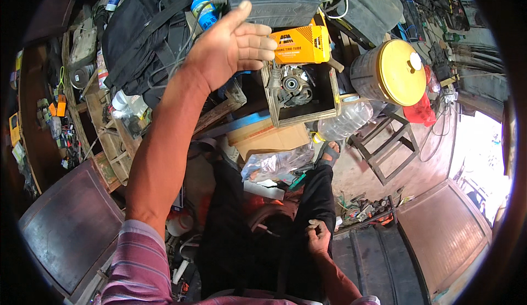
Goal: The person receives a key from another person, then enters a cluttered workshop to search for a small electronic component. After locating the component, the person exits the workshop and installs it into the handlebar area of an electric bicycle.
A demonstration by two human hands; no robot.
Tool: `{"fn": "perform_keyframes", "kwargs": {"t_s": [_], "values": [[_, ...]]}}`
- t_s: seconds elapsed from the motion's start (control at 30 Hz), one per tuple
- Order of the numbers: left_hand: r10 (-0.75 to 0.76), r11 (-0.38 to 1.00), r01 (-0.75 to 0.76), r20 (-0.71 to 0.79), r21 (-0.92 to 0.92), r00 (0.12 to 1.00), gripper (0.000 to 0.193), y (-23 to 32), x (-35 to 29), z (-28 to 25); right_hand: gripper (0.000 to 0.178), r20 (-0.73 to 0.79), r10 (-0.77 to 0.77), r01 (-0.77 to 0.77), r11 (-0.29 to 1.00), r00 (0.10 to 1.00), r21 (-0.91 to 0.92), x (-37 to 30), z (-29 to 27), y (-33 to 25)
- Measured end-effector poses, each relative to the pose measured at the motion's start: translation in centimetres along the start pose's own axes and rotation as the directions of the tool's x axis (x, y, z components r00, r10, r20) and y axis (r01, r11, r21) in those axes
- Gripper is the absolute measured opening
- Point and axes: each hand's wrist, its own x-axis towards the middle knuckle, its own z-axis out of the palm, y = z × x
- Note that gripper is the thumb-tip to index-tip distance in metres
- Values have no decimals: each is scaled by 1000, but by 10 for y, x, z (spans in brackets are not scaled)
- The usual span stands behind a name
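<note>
My left hand (235,46) is stretched out at the upper middle, palm showing, fingers straight and thumb raised; it is open and holds nothing. Its fingertips overlap the left end of an orange tyre-tube box (301,45), and whether they touch it I cannot tell. The box lies across the far side of an open wooden crate (303,119), in which a round metal part (291,84) sits. Behind the box is a dark grey plastic case (274,6). My right hand (318,238) rests on my right knee, fingers curled in, with nothing visible in them.
A yellow-lidded bucket (396,73) and a clear plastic bottle (346,121) stand right of the crate. Near my feet are a cardboard piece (269,138), a plastic bag (277,163) and a small wooden stool frame (387,146). A black bag (137,41) lies at the upper left.
</note>
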Motion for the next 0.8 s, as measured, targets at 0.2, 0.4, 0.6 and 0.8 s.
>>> {"fn": "perform_keyframes", "kwargs": {"t_s": [0.2,0.4,0.6,0.8], "values": [[164,964,-179,89,195,982,37,-38,-17,30,19,-8,7,-7,1000,1000,23,-2,3,4],[211,285,-294,239,912,948,38,-95,-7,80,20,11,-121,122,992,993,-35,1,-4,-2],[313,506,109,-300,855,901,52,-152,59,108,19,-15,-126,126,992,992,9,1,1,16],[234,521,232,-399,822,887,58,-150,66,113,20,-9,-22,23,993,1000,118,1,-4,17]]}}
